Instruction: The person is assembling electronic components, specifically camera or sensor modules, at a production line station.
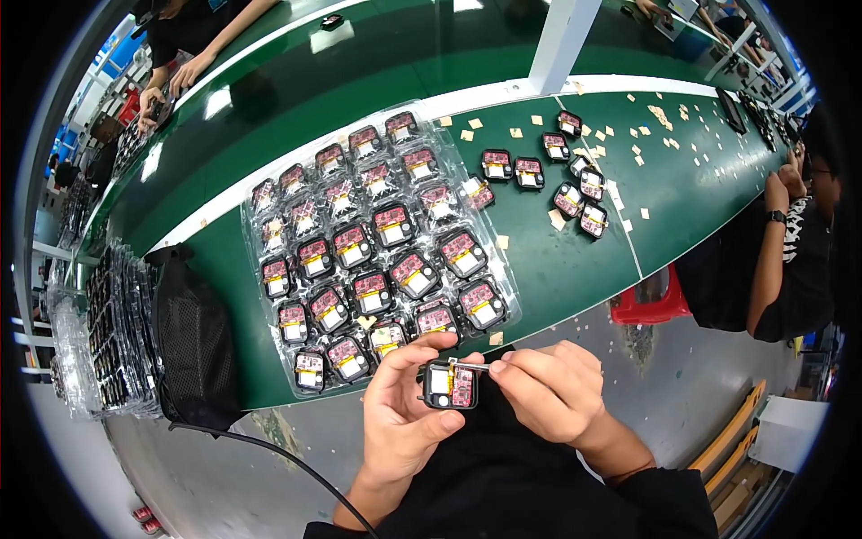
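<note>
My left hand (pixel 406 413) holds a small black square device case (pixel 451 386) with a red circuit board and a white part inside, just below the table's near edge. My right hand (pixel 549 393) pinches thin metal tweezers (pixel 473 365) whose tip touches the top of that case. Straight ahead on the green table lies a clear plastic tray (pixel 261 235) filled with several of the same black cases with red boards.
More loose cases (pixel 582 202) and small tan paper scraps (pixel 639 144) lie on the green table (pixel 557 269) to the right. A black mesh bag (pixel 193 346) and stacked trays (pixel 112 332) sit on the left. Another person (pixel 795 251) sits at the right, and another at the far left.
</note>
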Action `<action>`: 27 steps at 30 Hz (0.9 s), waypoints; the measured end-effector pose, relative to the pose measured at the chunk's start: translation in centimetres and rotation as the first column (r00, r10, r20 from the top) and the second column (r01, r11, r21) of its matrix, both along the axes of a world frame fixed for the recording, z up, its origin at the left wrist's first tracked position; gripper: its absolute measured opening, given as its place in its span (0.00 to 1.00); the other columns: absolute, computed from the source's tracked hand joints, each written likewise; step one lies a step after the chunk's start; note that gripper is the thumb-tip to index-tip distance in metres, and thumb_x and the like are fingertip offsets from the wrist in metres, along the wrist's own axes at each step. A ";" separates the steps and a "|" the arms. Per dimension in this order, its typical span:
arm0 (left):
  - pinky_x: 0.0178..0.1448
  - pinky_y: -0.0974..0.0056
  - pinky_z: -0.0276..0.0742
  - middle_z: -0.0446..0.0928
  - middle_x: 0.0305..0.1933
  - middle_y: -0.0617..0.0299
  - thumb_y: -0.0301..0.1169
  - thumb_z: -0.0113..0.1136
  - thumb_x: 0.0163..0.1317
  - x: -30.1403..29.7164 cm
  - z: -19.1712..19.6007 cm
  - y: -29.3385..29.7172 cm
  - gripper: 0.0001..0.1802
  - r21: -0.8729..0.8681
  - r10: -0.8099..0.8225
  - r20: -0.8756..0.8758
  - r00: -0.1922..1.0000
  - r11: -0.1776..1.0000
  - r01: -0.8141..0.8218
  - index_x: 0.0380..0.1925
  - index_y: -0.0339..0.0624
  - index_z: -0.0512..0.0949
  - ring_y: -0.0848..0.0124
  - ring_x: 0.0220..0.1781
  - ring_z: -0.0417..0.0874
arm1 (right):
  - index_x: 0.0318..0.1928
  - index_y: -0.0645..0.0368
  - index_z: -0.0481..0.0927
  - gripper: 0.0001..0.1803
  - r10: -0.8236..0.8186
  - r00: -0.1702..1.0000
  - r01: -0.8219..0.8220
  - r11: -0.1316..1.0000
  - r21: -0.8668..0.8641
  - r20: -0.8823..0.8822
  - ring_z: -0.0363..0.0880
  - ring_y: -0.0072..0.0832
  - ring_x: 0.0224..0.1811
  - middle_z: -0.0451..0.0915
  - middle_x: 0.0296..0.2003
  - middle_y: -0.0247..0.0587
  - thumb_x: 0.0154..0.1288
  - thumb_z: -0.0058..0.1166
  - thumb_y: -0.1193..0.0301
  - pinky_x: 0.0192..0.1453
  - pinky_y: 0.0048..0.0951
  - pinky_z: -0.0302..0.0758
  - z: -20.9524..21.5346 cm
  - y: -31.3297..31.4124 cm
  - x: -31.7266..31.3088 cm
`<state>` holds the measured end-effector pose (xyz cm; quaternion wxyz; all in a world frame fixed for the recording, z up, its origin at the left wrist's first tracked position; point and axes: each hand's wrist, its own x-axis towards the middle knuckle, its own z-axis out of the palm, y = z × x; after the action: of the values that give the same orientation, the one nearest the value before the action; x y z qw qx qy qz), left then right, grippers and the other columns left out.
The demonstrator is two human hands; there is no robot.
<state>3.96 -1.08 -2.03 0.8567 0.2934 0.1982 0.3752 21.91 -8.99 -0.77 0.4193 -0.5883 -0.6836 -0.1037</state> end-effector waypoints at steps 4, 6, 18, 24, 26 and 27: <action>0.71 0.51 0.80 0.67 0.71 0.43 0.18 0.78 0.54 -0.1 0.1 0.1 0.35 0.035 0.002 -0.027 1.000 0.999 -0.001 0.61 0.37 0.72 0.49 0.69 0.79 | 0.40 0.62 0.87 0.13 0.009 0.975 -0.029 0.996 -0.083 -0.223 0.82 0.29 0.27 0.85 0.33 0.41 0.51 0.73 0.81 0.28 0.27 0.74 0.3 0.2 -0.2; 0.71 0.51 0.80 0.66 0.72 0.43 0.17 0.78 0.54 -0.2 -0.1 0.2 0.35 0.061 0.003 -0.028 1.000 0.998 -0.002 0.61 0.37 0.72 0.49 0.69 0.79 | 0.39 0.62 0.87 0.13 0.026 0.942 -0.060 0.994 -0.093 -0.334 0.84 0.31 0.28 0.85 0.34 0.41 0.52 0.74 0.80 0.30 0.29 0.77 0.3 0.5 -0.2; 0.70 0.52 0.82 0.64 0.73 0.44 0.15 0.77 0.54 -0.3 0.0 0.3 0.35 0.166 0.015 -0.113 0.993 0.986 0.004 0.61 0.35 0.72 0.49 0.69 0.79 | 0.39 0.61 0.87 0.11 -0.012 0.937 -0.058 0.980 -0.188 -0.350 0.88 0.36 0.33 0.85 0.34 0.41 0.55 0.74 0.78 0.34 0.34 0.83 0.5 0.5 0.0; 0.70 0.52 0.81 0.63 0.74 0.44 0.15 0.76 0.55 0.0 0.0 0.5 0.34 0.187 0.014 -0.088 0.996 0.982 0.003 0.62 0.34 0.72 0.49 0.69 0.79 | 0.38 0.62 0.87 0.11 -0.017 0.920 -0.050 0.986 -0.160 -0.392 0.87 0.36 0.32 0.85 0.33 0.42 0.54 0.73 0.79 0.34 0.32 0.82 0.5 0.4 0.2; 0.70 0.52 0.81 0.63 0.74 0.44 0.15 0.75 0.55 0.1 0.0 0.6 0.34 0.202 0.016 -0.092 0.996 0.979 0.003 0.62 0.34 0.73 0.49 0.68 0.79 | 0.36 0.62 0.87 0.10 -0.019 0.916 -0.045 0.988 -0.149 -0.401 0.86 0.34 0.29 0.85 0.32 0.42 0.52 0.73 0.80 0.33 0.30 0.81 0.5 0.5 0.4; 0.70 0.52 0.81 0.63 0.74 0.44 0.15 0.75 0.55 0.1 -0.1 0.6 0.34 0.213 0.007 -0.096 0.995 0.977 0.014 0.63 0.34 0.73 0.49 0.68 0.79 | 0.36 0.62 0.87 0.10 -0.014 0.916 -0.053 0.986 -0.156 -0.400 0.86 0.34 0.29 0.85 0.32 0.42 0.52 0.73 0.80 0.33 0.30 0.81 0.5 0.5 0.5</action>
<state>4.07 -0.46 -2.09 0.8102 0.4018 0.1975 0.3782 22.38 -8.47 -0.28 0.5012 -0.6227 -0.5955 0.0794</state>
